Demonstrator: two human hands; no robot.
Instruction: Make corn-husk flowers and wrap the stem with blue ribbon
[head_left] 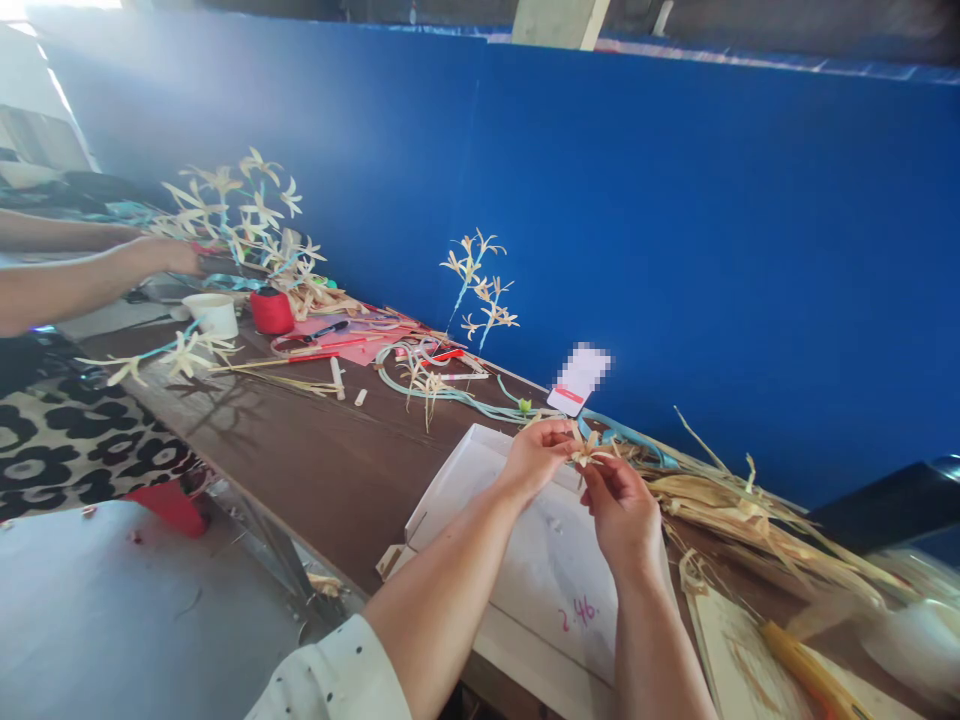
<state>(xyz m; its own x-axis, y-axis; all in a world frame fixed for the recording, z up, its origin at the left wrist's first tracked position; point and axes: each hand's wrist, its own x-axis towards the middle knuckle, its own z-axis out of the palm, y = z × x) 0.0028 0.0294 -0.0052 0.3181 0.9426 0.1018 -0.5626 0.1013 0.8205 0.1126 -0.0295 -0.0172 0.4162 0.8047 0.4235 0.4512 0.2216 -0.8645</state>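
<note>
Pale flower: cream, thin and slender-petalled like dried husk, spread in a star; it is held in the air above the white box, between the person's two hands.
Left hand: fingertips pinched together on the flower's left side.
Right hand: thumb and fingers closed on the flower's lower right side, close to the left fingertips.
Sleeve: white cloth with small dark dots, on the left arm.
Box form: smooth white card with a low folded rim; "2.46." is handwritten on it in purplish red.
Husk strips: long, dry, straw-coloured and frayed, heaped right of the hands along the blue partition.
Yellow handle: long and smooth, at the lower right, on a pale flat piece.
Pale blue cords: soft loops curving over the brown table.
Flower sprays: thin blue-wrapped stems with star-shaped heads, upright before the partition.
White cup: round and smooth-walled; what it contains cannot be made out.
Red spool: squat, tightly wound thread, just beside the cup.
Flowering branch: blue stem with pale, pointed petals, near the cup.
Co-worker's hand: at the far left, near a dense flower cluster; its grip cannot be told.
</note>
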